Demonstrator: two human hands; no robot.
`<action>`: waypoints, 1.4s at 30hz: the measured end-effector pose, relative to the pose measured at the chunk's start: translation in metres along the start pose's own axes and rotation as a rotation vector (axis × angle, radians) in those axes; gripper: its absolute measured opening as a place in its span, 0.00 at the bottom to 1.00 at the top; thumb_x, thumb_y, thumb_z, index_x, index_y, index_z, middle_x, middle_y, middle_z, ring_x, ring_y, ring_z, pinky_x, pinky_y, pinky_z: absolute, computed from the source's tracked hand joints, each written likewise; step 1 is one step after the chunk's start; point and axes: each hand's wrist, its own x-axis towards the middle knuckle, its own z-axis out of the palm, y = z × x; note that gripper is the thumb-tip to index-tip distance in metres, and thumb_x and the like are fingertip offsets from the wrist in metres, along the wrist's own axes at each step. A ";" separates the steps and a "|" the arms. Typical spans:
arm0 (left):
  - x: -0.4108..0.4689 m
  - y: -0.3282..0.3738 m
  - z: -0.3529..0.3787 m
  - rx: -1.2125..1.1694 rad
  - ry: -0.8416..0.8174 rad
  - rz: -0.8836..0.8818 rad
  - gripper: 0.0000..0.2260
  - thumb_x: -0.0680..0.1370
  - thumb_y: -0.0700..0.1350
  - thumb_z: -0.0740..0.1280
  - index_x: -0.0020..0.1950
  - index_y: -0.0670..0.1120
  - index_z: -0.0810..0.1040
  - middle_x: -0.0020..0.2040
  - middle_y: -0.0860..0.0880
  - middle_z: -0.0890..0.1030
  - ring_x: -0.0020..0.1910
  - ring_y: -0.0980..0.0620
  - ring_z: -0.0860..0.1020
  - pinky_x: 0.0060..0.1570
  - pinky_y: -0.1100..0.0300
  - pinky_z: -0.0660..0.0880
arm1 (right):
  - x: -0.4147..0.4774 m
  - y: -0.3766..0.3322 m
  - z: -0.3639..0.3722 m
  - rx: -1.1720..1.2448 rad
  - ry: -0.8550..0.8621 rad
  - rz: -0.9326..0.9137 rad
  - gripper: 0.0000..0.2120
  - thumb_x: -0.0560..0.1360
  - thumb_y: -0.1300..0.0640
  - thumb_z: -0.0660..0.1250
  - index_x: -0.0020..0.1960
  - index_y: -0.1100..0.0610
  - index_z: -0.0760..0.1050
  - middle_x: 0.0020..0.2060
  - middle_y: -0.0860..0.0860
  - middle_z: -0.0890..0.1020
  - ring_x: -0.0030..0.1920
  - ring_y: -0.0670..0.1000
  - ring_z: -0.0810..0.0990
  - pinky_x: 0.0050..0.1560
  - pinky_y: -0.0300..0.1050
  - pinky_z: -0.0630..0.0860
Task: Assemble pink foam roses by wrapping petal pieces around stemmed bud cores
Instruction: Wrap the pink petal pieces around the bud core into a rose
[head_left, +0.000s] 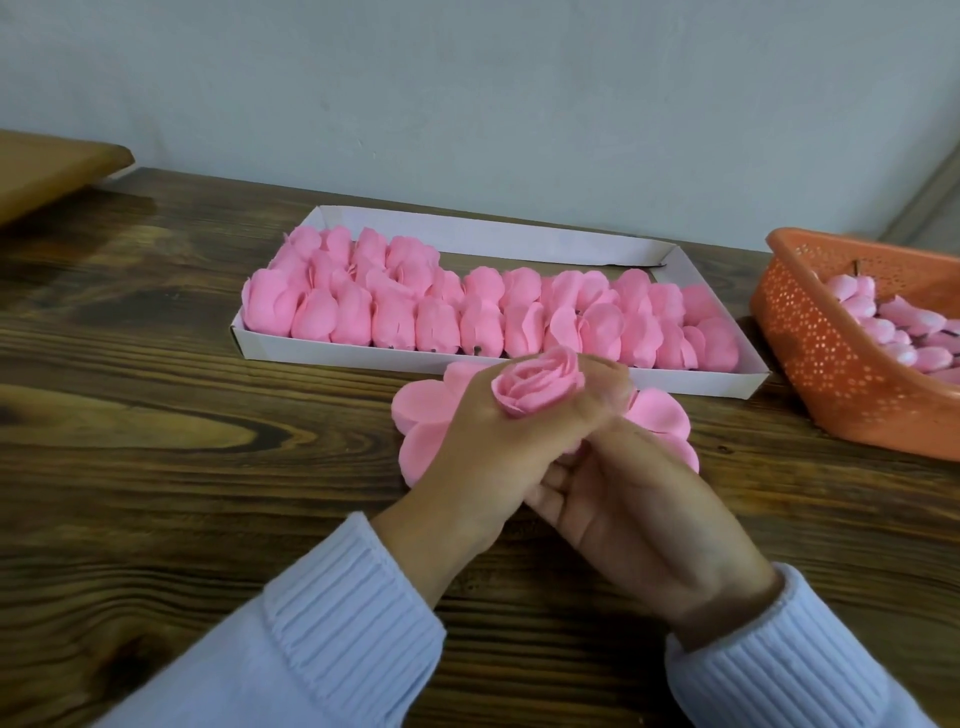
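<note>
- We are working at a dark wood bench (156, 415); a pale board (47, 166) is sitting at its far left, well clear of us.
- A white tray (571, 244) is lying just beyond our hands, packed with rows of finished roses (436, 312); we are judging it close enough to knock if we swing wide.
- An orange basket (831, 353) is standing at the right, holding bud cores (883, 322); nothing is blocking a reach to it.
- A flat petal piece (421, 410) is lying on the bench under our hands, its lobes showing on both sides.
- Our left hand (467, 457) is closing around the rose (535, 387), which is rising above its fingers, just in front of the tray.
- Our right hand (644, 514) is curling in below it; we cannot tell what it is pinching, and the stem is hidden.
- We are judging the foam light, soft and easily creased, so we are favouring a hold low at the base, never on the petal rims.
</note>
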 end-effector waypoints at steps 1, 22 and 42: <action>0.000 0.001 0.001 0.006 -0.018 0.021 0.10 0.64 0.48 0.75 0.44 0.49 0.84 0.41 0.48 0.85 0.40 0.51 0.83 0.31 0.63 0.78 | -0.001 0.001 0.001 0.001 0.000 -0.024 0.13 0.75 0.57 0.63 0.54 0.60 0.82 0.48 0.58 0.83 0.48 0.52 0.83 0.50 0.47 0.80; 0.000 0.000 0.001 0.006 0.005 -0.032 0.08 0.71 0.50 0.67 0.44 0.52 0.85 0.39 0.48 0.85 0.37 0.52 0.83 0.29 0.64 0.75 | 0.001 0.001 -0.004 0.017 0.046 0.018 0.13 0.73 0.53 0.65 0.49 0.60 0.82 0.39 0.56 0.84 0.40 0.50 0.85 0.45 0.44 0.82; 0.001 0.000 0.005 0.064 0.114 -0.110 0.21 0.64 0.55 0.69 0.52 0.46 0.83 0.41 0.45 0.83 0.37 0.51 0.80 0.25 0.67 0.71 | 0.003 -0.001 -0.003 0.042 -0.004 0.047 0.11 0.76 0.54 0.64 0.50 0.59 0.82 0.41 0.55 0.83 0.43 0.51 0.83 0.49 0.46 0.81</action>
